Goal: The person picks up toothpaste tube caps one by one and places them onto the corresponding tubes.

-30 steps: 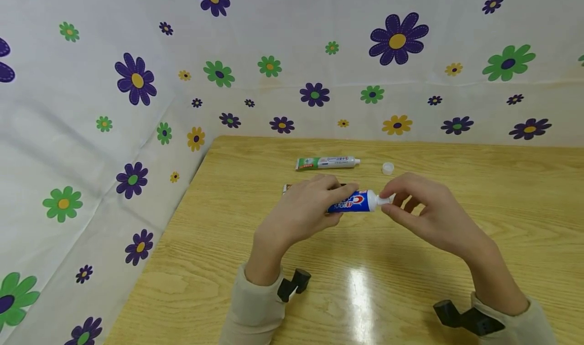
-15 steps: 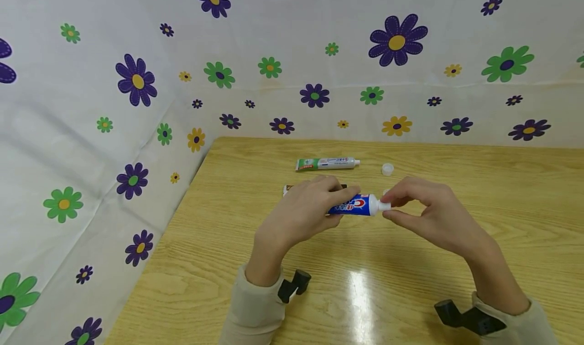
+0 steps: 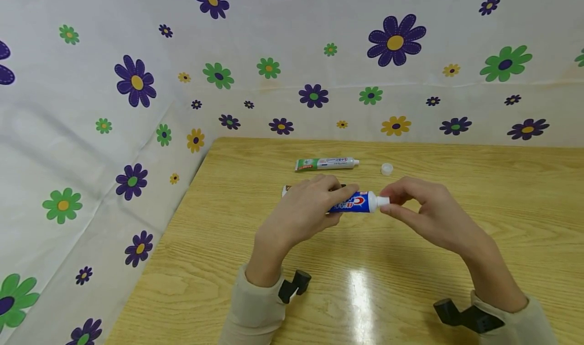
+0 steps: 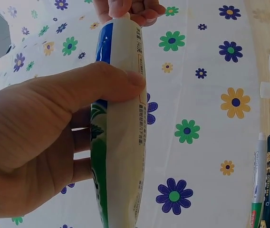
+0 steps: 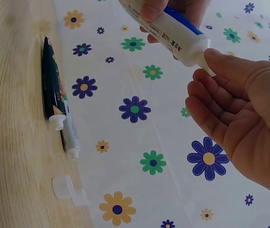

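Observation:
My left hand (image 3: 298, 208) grips a blue and white toothpaste tube (image 3: 353, 202) above the table, its thumb on the white back (image 4: 123, 123) of the tube in the left wrist view. The tube lies roughly level, with its neck pointing right. At that end, my right hand (image 3: 431, 211) pinches the small white cap (image 3: 384, 201) between thumb and forefinger. In the right wrist view the cap (image 5: 205, 64) is partly covered by the fingertips, and the other fingers are loosely bent. Whether the cap is loose on the neck cannot be told.
Behind the hands, a green and white toothpaste tube (image 3: 326, 163) lies on the wooden table (image 3: 219, 208). Beside it is a dark tube (image 5: 54, 85), mostly hidden by my left hand in the head view. Two white caps (image 5: 62, 186) sit nearby. A flowered cloth (image 3: 274, 41) hangs behind.
The tube's capped end dips slightly, then rises again. My right fingertips shift about the cap, leaving more of it showing than a second ago. My left hand keeps its grip.

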`<act>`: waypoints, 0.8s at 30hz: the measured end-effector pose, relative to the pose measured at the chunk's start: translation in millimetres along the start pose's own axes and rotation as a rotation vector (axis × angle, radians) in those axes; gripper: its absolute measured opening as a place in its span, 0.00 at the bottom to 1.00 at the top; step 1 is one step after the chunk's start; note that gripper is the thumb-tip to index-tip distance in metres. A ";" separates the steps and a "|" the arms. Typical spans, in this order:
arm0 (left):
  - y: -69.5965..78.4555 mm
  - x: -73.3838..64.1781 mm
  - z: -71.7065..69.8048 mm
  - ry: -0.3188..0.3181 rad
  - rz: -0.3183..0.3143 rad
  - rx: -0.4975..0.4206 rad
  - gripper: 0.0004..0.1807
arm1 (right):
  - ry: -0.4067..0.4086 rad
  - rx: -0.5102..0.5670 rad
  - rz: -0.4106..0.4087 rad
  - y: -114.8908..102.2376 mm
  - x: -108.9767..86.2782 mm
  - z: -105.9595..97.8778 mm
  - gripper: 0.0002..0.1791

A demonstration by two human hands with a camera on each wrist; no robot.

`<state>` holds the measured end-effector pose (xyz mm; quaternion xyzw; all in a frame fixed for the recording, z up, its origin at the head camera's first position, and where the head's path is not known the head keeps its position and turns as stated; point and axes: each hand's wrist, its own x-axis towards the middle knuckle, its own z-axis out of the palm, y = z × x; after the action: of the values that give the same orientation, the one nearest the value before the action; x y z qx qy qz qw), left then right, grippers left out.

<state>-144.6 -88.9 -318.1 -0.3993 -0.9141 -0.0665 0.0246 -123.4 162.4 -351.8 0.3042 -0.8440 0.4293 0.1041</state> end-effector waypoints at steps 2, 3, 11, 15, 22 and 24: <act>-0.2 0.7 0.5 0.004 0.006 0.003 0.30 | -0.003 0.003 -0.004 1.1 0.0 0.6 0.12; -0.2 1.1 0.8 0.005 0.010 0.005 0.30 | -0.002 0.006 -0.007 1.8 0.1 1.0 0.12; 0.9 3.0 1.7 0.001 0.013 0.033 0.29 | -0.008 -0.022 -0.036 4.7 -0.4 3.4 0.12; 1.4 3.2 2.7 -0.002 0.011 0.044 0.29 | -0.024 -0.043 -0.025 4.2 -0.3 3.7 0.09; 1.7 3.5 3.5 -0.012 0.006 0.043 0.29 | -0.038 -0.099 0.000 2.3 -0.1 4.0 0.06; 2.2 3.6 3.3 -0.016 0.005 0.043 0.29 | -0.038 -0.113 0.009 1.9 0.0 4.0 0.06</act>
<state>-145.5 -84.4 -320.8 -0.4014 -0.9145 -0.0437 0.0261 -124.2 160.1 -355.5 0.3023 -0.8699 0.3758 0.1032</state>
